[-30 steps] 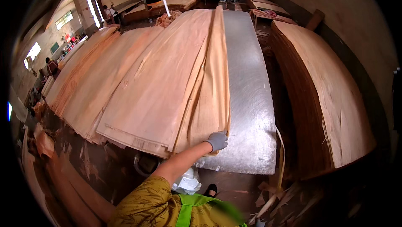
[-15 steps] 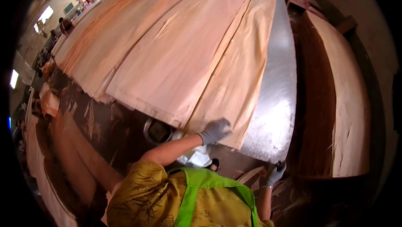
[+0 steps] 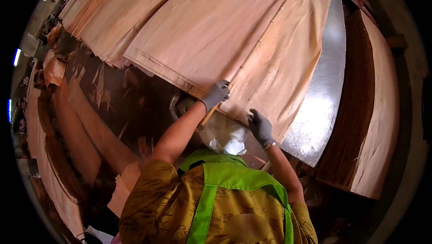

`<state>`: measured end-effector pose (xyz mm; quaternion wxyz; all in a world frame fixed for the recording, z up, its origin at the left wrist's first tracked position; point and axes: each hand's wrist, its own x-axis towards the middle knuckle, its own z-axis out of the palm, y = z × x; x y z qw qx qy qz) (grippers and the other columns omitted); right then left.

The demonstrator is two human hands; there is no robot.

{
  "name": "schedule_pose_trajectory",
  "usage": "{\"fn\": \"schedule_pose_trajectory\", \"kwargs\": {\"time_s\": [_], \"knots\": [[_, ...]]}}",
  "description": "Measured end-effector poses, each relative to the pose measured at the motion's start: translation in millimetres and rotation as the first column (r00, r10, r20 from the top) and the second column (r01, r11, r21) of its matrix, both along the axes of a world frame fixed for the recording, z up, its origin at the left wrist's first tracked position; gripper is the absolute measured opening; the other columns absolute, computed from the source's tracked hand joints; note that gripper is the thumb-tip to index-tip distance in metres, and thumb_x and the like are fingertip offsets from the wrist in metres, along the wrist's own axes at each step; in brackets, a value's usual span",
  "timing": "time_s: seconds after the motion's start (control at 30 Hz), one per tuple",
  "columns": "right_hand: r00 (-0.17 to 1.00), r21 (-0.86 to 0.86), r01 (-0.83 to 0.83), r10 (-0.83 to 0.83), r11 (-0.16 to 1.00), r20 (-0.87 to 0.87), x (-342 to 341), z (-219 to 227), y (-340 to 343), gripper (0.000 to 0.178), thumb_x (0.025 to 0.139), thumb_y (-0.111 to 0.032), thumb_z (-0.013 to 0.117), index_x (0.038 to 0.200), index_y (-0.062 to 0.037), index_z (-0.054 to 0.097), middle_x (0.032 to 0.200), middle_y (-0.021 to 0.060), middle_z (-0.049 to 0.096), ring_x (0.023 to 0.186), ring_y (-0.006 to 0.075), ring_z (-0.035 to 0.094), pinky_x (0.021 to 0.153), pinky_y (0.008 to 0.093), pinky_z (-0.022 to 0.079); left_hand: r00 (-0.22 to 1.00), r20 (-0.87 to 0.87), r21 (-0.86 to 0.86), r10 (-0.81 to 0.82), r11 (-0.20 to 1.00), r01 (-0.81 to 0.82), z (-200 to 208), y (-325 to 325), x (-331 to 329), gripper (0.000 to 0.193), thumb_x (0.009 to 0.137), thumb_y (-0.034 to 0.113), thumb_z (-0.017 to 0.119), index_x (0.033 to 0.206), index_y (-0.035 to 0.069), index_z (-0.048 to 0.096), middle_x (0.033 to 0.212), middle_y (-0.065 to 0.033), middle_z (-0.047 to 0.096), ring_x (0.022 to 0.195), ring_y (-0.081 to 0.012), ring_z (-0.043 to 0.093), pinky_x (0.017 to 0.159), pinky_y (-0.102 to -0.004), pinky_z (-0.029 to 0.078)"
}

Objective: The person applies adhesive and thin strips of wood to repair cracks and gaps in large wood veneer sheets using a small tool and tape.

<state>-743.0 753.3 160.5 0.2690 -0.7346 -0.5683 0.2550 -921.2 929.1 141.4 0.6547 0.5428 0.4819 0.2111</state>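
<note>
My left hand (image 3: 217, 94), in a grey glove, is closed round a long thin bamboo stick (image 3: 258, 42). The stick lies along the seam between two pale veneer sheets, and its near end pokes out below my hand. To its left spreads the wide veneer sheet (image 3: 189, 41). On its right lies a narrower, wavy veneer sheet (image 3: 288, 59). My right hand (image 3: 261, 128), also gloved, is by the near edge of the narrower sheet, fingers apart and bent toward it. Whether the fingertips touch the sheet I cannot tell.
A shiny metal sheet (image 3: 326, 91) shows to the right of the veneer. Beyond it stands a tall veneer stack (image 3: 375, 109). More veneer sheets (image 3: 121, 14) lie at the left, with torn scraps (image 3: 101, 89) on the floor. A white plastic bag (image 3: 225, 131) sits below the near edge.
My left hand has moved from the narrower sheet's near edge to the seam and grips the stick. My right hand has moved left from the metal sheet's corner. The view has shifted too.
</note>
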Motion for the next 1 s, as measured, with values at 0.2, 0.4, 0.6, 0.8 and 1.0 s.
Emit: {"fn": "schedule_pose_trajectory", "kwargs": {"time_s": [0.2,0.4,0.6,0.8,1.0], "knots": [[0.911,-0.063,-0.371,0.376,0.927,0.171,-43,-3,66,0.038,0.084,-0.037,0.056,0.118,-0.0196,0.053,0.084,0.0127,0.065,0.071,0.0336,0.062,0.06,0.0428,0.048,0.98,0.053,0.031,0.19,0.981,-0.192,33,-1,-80,0.025,0.089,0.009,0.044,0.109,0.0,0.055,0.072,-0.0066,0.059,0.043,-0.009,0.048,0.039,-0.0226,0.041],[0.778,-0.158,-0.541,0.563,0.826,0.279,-48,-14,91,0.036,0.082,-0.047,0.054,0.108,-0.0217,0.058,0.08,0.01,0.065,0.071,0.0327,0.062,0.061,0.0424,0.048,0.971,0.021,-0.051,0.238,0.97,-0.237,22,-40,-118,0.026,0.091,0.01,0.046,0.113,-0.003,0.052,0.069,-0.0047,0.059,0.041,-0.0072,0.046,0.036,-0.0207,0.037],[0.842,-0.106,-0.472,0.483,0.875,0.24,-48,-3,88,0.029,0.081,-0.041,0.057,0.094,-0.0158,0.06,0.077,0.0105,0.064,0.068,0.0332,0.061,0.059,0.0412,0.049,0.961,0.011,-0.091,0.275,0.958,-0.273,6,-58,-118,0.026,0.091,0.01,0.05,0.113,-0.003,0.054,0.068,-0.0034,0.058,0.043,-0.0056,0.044,0.037,-0.021,0.037],[0.999,-0.09,-0.025,0.028,0.996,0.038,-14,26,47,0.026,0.08,-0.034,0.062,0.087,-0.0098,0.059,0.072,0.0133,0.063,0.068,0.0326,0.061,0.058,0.0377,0.048,0.963,-0.036,0.265,0.268,0.931,-0.249,-5,-67,-123,0.019,0.086,0.008,0.057,0.1,-0.003,0.06,0.072,-0.0062,0.059,0.056,-0.0092,0.053,0.052,-0.0252,0.045],[0.798,0.207,0.483,-0.331,0.851,-0.503,73,61,-7,0.052,0.082,0.003,0.057,0.13,0.001,0.037,0.076,0.0054,0.059,0.067,0.0116,0.056,0.063,0.0244,0.048,0.977,-0.157,0.226,0.147,0.968,-0.109,9,-90,-146,0.035,0.084,0.011,0.058,0.118,0.002,0.055,0.07,-0.0089,0.057,0.058,-0.0144,0.055,0.055,-0.0297,0.046]]}}
